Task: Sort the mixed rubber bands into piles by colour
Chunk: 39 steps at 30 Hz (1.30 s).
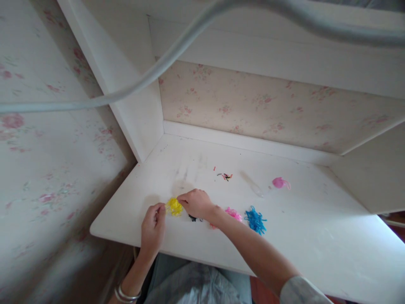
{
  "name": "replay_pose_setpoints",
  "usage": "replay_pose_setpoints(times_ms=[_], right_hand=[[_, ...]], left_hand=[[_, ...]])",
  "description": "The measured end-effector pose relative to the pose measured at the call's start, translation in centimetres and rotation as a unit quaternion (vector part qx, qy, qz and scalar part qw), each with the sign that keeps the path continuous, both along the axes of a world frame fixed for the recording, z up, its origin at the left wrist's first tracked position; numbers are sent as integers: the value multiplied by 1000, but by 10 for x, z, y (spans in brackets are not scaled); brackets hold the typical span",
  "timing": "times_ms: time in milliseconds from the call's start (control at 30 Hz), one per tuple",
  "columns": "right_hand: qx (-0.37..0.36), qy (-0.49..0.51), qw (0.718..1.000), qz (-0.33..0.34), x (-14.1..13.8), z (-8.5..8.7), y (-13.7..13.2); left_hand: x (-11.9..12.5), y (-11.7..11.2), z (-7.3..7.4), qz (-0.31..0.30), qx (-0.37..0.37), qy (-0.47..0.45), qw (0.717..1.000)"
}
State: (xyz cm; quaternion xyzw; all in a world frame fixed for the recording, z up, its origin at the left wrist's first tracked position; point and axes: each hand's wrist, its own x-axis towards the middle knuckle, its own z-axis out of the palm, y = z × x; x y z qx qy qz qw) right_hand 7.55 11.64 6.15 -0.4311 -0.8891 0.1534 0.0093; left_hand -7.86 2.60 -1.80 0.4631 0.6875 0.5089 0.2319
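A small heap of thin yellow strands (174, 206) lies on the white desk between my two hands. My left hand (153, 226) is at its left edge, thumb and forefinger pinched on what looks like a pale yellow strand. From the other side, my right hand (196, 203) reaches the heap's top right with closed fingertips; whatever they grip is too small to make out. Partly under the right hand sits a black heap (192, 218). Beyond my wrist are a pink heap (233, 213) and a blue heap (255, 220). My forearm mostly covers an orange-red heap (213, 226).
Loose coloured bits (226, 177) are scattered farther back on the desk (303, 240). To their right lie a clear stick-like piece (252, 184) and a pink object (279, 182). A thick white cable (183, 46) crosses the upper view. White panels enclose the desk's back.
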Motion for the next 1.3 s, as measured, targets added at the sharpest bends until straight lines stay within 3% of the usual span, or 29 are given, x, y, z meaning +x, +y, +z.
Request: replay_pose_setpoints(times_ms=[167, 267, 333, 433, 567, 633, 667, 733, 800, 900, 1067, 1300], right_hand=[[10, 34, 999, -33, 16, 11, -4], [-6, 141, 984, -104, 49, 18, -22], [-35, 223, 957, -184, 80, 16, -40], [-20, 296, 888, -351, 137, -1, -69], [35, 324, 740, -588, 216, -34, -103], [52, 318, 682, -657, 244, -50, -116], [53, 309, 670, -673, 253, -56, -120], [48, 291, 669, -682, 262, -66, -125], [31, 275, 692, -667, 262, -71, -125], [4, 273, 727, -631, 257, -72, -120], [14, 268, 743, -613, 258, -69, -117], [4, 266, 753, -602, 258, -66, -118]], left_hand=[[1, 0, 1, -6, -3, 7, 1000], [2, 0, 1, -13, -1, 24, 1000], [2, 0, 1, -21, -4, 44, 999], [3, 0, 5, -32, -6, 91, 995], [16, 8, 22, -74, 3, 160, 984], [30, 17, 36, -126, 2, 191, 973], [40, 24, 43, -158, 0, 207, 965], [62, 42, 57, -216, -5, 248, 944], [86, 66, 66, -262, -21, 302, 916], [120, 105, 67, -285, -71, 393, 871], [159, 154, 48, -266, -96, 434, 855], [176, 173, 39, -246, -107, 451, 851]])
